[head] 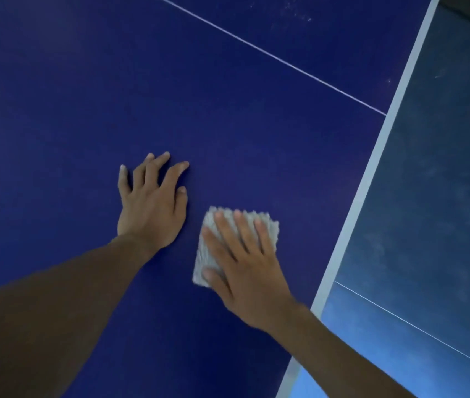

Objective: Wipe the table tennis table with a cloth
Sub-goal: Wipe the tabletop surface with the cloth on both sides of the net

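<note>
A small grey cloth (202,255) with a ribbed, nubbly texture lies flat on the deep blue table tennis table (228,124), low and a little right of the middle of my view. My right hand (251,271) rests on top of it, palm down. The fingers are straight and spread across the fabric, not curled round it, and the thumb lies along the cloth's near-left corner. The cloth's left edge and its jagged far edge show past my fingertips. The hand and cloth look slightly blurred.

Just beside the cloth, to its left and a little farther from me, my left hand (150,208) lies flat on the bare blue surface. Its fingers are fanned out and relaxed, and it holds nothing. It does not touch the cloth; a narrow strip of table shows between them. Both forearms are bare. The left forearm (55,297) comes in from the lower left corner and the right forearm (342,349) from the lower right.

A thin white line (271,57) crosses the table diagonally, well beyond both hands. It ends at a broad pale grey band (371,179) that slants down the right side of the view; I cannot tell whether this is a net top or an edge. Beyond the band lies a duller, dusty-looking blue surface (443,168) with its own thin white line (414,326). Faint pale specks (294,11) dot the table near the top right.
</note>
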